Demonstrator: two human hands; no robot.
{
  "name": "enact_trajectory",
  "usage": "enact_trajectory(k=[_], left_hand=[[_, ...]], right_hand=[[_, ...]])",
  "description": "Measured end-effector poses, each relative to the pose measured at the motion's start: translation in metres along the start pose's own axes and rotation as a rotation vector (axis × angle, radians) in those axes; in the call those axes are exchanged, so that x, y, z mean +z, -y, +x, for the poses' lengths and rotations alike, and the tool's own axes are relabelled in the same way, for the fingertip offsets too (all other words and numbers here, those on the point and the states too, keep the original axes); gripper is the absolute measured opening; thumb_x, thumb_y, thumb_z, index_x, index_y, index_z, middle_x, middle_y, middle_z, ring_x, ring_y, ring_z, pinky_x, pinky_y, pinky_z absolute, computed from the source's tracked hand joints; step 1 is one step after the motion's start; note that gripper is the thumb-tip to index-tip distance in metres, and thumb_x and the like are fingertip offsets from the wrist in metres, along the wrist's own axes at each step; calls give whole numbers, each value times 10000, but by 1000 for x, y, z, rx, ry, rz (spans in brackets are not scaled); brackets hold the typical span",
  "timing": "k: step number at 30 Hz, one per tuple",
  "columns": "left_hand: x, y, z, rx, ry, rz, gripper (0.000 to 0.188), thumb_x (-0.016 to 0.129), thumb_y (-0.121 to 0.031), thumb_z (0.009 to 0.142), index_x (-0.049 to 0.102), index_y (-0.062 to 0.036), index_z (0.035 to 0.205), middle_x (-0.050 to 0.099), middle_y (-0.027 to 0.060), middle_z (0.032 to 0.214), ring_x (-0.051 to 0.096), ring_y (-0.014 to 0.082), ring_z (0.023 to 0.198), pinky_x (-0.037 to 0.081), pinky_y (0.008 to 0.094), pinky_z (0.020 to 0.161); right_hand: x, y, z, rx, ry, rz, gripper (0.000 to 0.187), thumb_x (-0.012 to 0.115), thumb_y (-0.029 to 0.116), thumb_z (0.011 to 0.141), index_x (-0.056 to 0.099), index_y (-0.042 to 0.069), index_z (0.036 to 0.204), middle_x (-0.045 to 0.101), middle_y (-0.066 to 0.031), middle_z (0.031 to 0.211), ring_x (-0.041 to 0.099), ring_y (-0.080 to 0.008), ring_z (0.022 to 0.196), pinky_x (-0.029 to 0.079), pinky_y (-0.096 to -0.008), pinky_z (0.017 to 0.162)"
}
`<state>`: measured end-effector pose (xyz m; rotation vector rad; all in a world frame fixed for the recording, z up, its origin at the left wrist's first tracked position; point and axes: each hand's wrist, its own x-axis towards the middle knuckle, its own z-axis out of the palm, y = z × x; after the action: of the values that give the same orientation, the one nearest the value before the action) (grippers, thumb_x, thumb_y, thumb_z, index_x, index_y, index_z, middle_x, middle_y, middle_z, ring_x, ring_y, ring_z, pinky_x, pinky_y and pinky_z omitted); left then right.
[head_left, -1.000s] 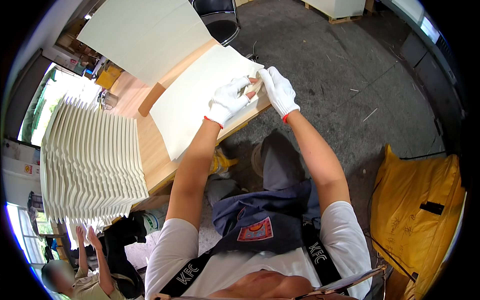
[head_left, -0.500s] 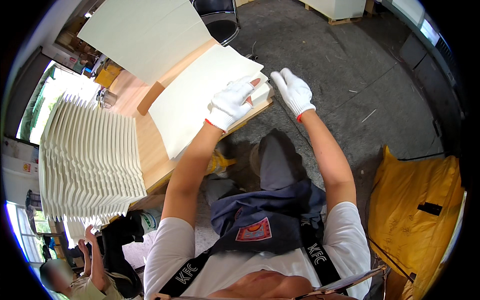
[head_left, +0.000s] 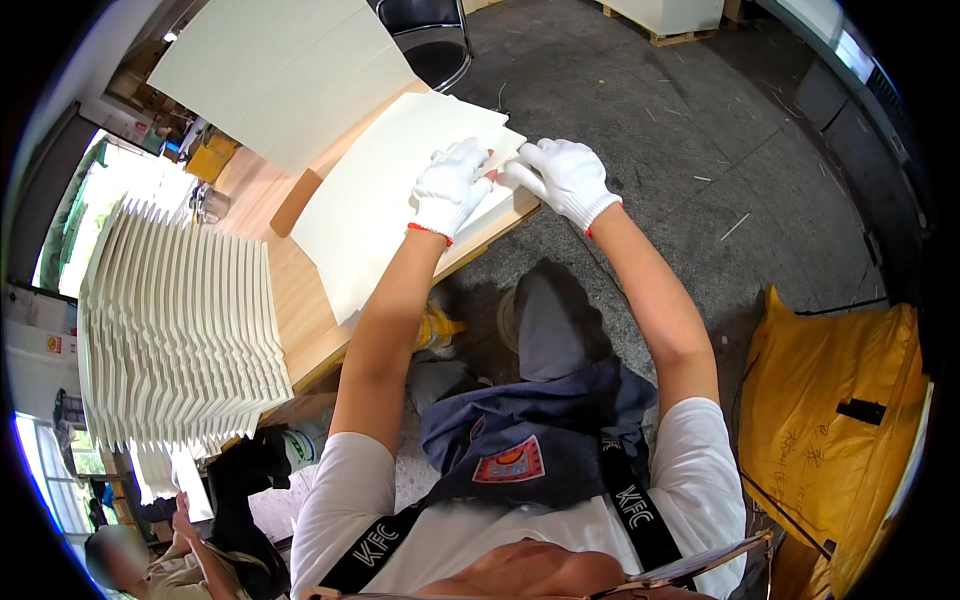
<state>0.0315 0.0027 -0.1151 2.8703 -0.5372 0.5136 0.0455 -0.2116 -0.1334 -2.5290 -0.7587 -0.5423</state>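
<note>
Both my hands wear white gloves with red cuffs. My left hand (head_left: 452,186) presses down on the near corner of a large cream paper sheet (head_left: 375,205) lying on a wooden table (head_left: 300,320). My right hand (head_left: 565,178) pinches the sheet's right corner at the table's edge, thumb and fingers closed on the paper. The two hands almost touch.
A tall fanned stack of folded cream sheets (head_left: 180,320) stands at the table's left. A big cream board (head_left: 285,65) leans at the back. A black chair (head_left: 430,35) is behind the table. A yellow sack (head_left: 830,400) sits on the grey floor at right. Another person (head_left: 150,560) crouches lower left.
My right hand moved off to the right of the sheet's corner, then came back and now grips it beside my left hand.
</note>
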Motion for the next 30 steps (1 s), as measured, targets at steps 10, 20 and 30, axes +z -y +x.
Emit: enact_trajectory(k=[10, 20, 30], left_hand=[[-15, 4, -10, -100, 230, -480, 382, 664, -293, 907, 667, -177, 1272, 664, 57, 1257, 648, 271, 1135, 492, 338, 1001], [-23, -4, -9, -143, 231, -448, 397, 661, -309, 916, 661, -167, 1287, 678, 69, 1230, 650, 273, 1134, 479, 339, 1003], [-25, -11, -12, -100, 204, -364, 359, 666, -278, 913, 673, -192, 1261, 677, 64, 1161, 661, 264, 1080, 497, 326, 959]], right_hand=[[16, 27, 1, 562, -7, 653, 487, 423, 532, 1007, 648, 104, 1064, 685, -222, 976, 649, -422, 970, 481, -480, 856], [17, 28, 0, 554, -32, 653, 491, 416, 538, 1009, 628, 98, 1054, 682, -218, 954, 649, -426, 951, 480, -490, 841], [18, 29, 0, 512, -35, 568, 467, 363, 513, 1021, 620, 127, 1075, 680, -223, 979, 655, -417, 952, 489, -494, 835]])
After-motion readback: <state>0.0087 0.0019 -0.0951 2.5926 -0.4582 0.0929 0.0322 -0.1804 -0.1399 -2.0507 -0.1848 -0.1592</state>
